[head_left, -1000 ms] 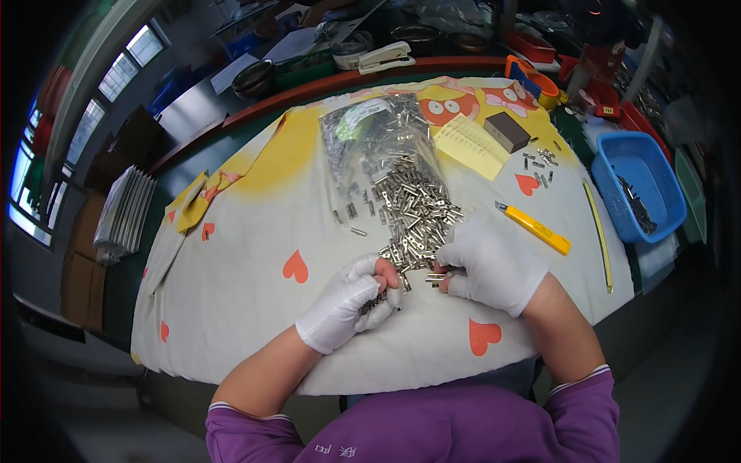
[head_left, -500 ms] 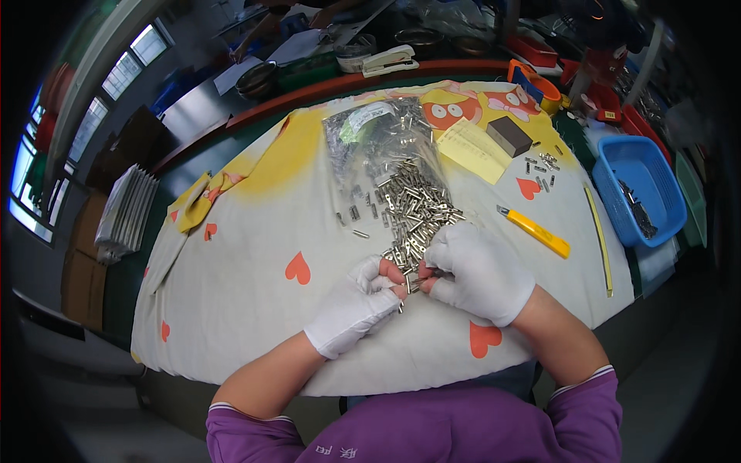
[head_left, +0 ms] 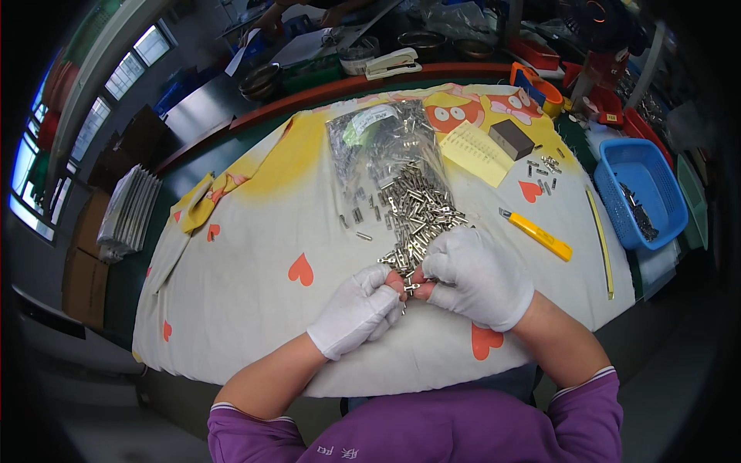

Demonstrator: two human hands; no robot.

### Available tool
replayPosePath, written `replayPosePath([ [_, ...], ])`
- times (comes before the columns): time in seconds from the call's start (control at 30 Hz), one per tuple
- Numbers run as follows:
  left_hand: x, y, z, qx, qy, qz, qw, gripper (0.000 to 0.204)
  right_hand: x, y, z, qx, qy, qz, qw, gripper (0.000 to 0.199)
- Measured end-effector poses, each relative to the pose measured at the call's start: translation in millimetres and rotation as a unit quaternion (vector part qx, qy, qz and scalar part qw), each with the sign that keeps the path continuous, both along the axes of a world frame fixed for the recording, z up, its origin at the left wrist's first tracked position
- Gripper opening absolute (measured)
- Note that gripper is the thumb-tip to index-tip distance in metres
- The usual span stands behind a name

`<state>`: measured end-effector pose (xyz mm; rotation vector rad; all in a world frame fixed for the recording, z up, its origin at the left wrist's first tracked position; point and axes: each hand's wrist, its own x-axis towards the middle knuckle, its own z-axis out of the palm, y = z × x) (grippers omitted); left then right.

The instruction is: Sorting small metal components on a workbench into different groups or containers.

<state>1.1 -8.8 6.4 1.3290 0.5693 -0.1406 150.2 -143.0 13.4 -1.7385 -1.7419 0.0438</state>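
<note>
My left hand [head_left: 356, 310] and my right hand [head_left: 480, 279] meet at the near end of a heap of small metal parts [head_left: 423, 204]. Both wear white gloves that leave some fingertips bare. Between the pinched fingertips is a small silver metal part [head_left: 411, 287], held from both sides; its exact kind is too small to tell. Another little metal piece lies just below my left fingertips. The heap spills out of a clear plastic bag [head_left: 380, 147] bearing a white label, with several loose pieces to its left.
On the patterned tablecloth [head_left: 239, 309] lie a yellow box cutter [head_left: 536, 235], a yellow paper sheet [head_left: 475, 153], a dark block [head_left: 511, 139] and a yellow strip [head_left: 600, 243]. A blue basket [head_left: 673, 201] stands at right. A stapler [head_left: 394, 63] sits beyond the cloth. Another person's arms show at the top.
My left fingertips have closed together, and the small metal part now shows held between both hands. At the far left, a paper sheet near the other person has been lifted.
</note>
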Motion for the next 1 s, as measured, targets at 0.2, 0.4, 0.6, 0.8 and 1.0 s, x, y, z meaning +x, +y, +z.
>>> replayPosePath([
  [0.2,-1.9,2.2,-5.1,-0.012,-0.016,-0.02,1.0,0.021,-1.2,0.0,0.3,0.0,-0.007,-0.001,1.0,0.017],
  [0.4,-2.3,2.2,-6.7,0.016,-0.031,-0.02,0.999,0.03,-1.9,1.6,-5.5,0.015,0.011,0.003,1.0,0.014],
  [0.6,-1.7,3.3,-10.8,-0.002,-0.041,-0.013,0.999,0.035,-1.5,5.0,-5.9,0.034,0.023,0.019,0.999,0.012],
  [0.8,-2.3,7.0,-9.2,-0.094,-0.038,-0.053,0.993,0.024,-3.2,3.6,-1.4,0.044,0.034,0.032,0.998,0.014],
  [1.0,-1.8,9.0,-12.0,-0.136,-0.106,-0.012,0.985,0.021,11.9,-5.8,-5.0,-0.039,0.024,-0.002,0.999,0.013],
])
